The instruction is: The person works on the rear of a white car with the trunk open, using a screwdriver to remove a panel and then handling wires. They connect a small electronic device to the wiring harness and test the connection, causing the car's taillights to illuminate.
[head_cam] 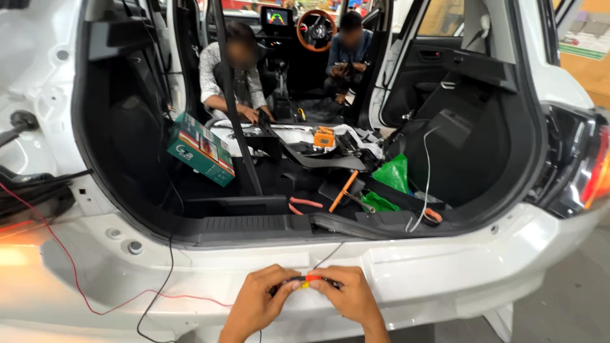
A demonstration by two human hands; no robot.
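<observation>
Head view: both hands [305, 295] on wire connector [309, 279]

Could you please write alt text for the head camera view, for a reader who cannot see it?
Left hand and right hand together pinch a thin black wire with a red piece at the rear of a white car with its boot open. Tools and a green box lie inside; two people sit further in.

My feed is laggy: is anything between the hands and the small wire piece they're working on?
Nothing visible. Both the left hand and right hand already pinch the small black wire piece with red and yellow bits directly, in front of the white bumper.
</observation>
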